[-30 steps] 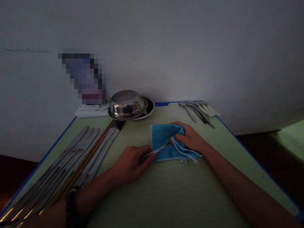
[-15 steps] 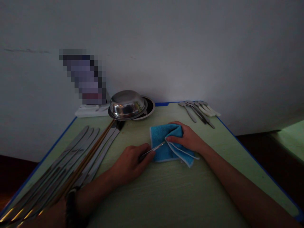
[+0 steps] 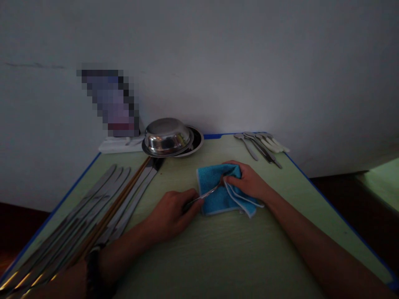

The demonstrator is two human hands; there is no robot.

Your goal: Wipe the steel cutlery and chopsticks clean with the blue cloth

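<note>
In the middle of the table, my left hand (image 3: 179, 211) is closed round the handle end of a metal spoon (image 3: 209, 192). The spoon points up and to the right, its far end partly hidden by the cloth and my right thumb. A folded blue cloth (image 3: 212, 174) with pale edging is gripped by my right hand (image 3: 247, 180). The cloth lies behind and around the spoon's far end, and its loose corners hang toward me.
Several long metal knives (image 3: 93, 195) and brown chopsticks (image 3: 121, 191) lie on the left. Metal bowls (image 3: 168, 135) stand at the back, beside a white stand (image 3: 120, 145) with a blurred-out screen (image 3: 109, 99). Several spoons (image 3: 258, 145) lie back right. A wall (image 3: 218, 62) borders the table (image 3: 218, 257).
My right hand has slid slightly right along the spoon with the cloth, baring more of the spoon's far end. My left hand has stayed almost in place.
</note>
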